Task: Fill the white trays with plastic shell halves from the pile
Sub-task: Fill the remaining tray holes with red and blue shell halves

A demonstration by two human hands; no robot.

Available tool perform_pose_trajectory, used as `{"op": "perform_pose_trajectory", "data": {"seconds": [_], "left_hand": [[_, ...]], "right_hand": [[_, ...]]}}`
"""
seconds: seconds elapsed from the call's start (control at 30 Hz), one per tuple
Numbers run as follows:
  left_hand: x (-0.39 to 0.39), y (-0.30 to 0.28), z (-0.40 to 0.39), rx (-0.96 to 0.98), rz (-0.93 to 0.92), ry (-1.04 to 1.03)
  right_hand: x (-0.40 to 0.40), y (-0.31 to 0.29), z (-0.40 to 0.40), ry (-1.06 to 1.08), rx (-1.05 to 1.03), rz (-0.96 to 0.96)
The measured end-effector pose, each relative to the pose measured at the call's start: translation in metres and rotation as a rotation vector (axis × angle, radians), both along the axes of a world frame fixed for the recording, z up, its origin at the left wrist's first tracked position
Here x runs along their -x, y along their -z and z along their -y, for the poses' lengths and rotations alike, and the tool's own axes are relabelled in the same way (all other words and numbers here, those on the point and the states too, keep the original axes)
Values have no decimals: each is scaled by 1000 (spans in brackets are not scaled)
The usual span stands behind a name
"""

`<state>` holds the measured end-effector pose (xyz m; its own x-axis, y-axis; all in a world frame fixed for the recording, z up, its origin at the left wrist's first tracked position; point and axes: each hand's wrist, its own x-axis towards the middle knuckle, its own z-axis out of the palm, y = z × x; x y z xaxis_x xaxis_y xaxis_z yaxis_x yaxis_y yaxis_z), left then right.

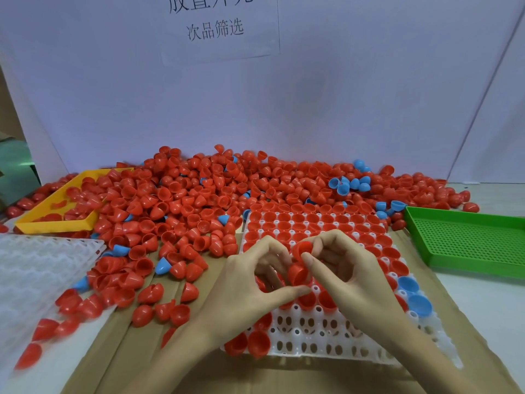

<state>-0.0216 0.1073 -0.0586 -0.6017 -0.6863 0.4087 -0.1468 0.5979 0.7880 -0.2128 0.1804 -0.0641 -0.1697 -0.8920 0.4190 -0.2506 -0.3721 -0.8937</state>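
Behind everything, a white backboard (312,95) carries a paper sign (218,27) whose top line is cut off by the frame edge. Below it, a wide pile of red plastic shell halves (181,200), dotted with a few blue shell halves (348,184), spills over a yellow plastic tray (54,220), hiding much of its floor. A green perforated tray (466,240) sits at the right. A second white tray (37,268) at the left is blurred. The white compartment tray (321,334) lies on brown cardboard (216,373), its far rows filled, its middle hidden by the hands. The left hand (250,285) and right hand (352,277) meet above it, fingers curled, each pinching a red shell half (297,273).
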Motion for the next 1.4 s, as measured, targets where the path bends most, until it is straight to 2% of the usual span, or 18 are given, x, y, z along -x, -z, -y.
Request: {"op": "perform_pose_trajectory", "data": {"seconds": [0.1,0.33,0.5,0.6,0.8,1.03,1.27,1.4], "left_hand": [[1,0,0,-17,-42,-12],[-2,1,3,-36,-15,7],[-4,1,7,-1,24,26],[-6,-1,11,-17,-32,-74],[-9,2,26,-121,-128,-208],[-8,8,26,-93,-114,-190],[-8,10,25,25,-30,-186],[-9,13,28,297,151,-252]], "right_hand": [[2,-1,-1,-86,-39,-37],[9,-2,-4,-171,-133,-83],[7,-1,0,-105,-158,-221],[9,-4,-2,-154,-184,-297],[6,-3,-8,-269,-239,-609],[3,-10,-11,-302,-262,-643],[-1,-10,-10,-303,-269,-699],[-2,-9,-9,-301,-249,-689]]}}
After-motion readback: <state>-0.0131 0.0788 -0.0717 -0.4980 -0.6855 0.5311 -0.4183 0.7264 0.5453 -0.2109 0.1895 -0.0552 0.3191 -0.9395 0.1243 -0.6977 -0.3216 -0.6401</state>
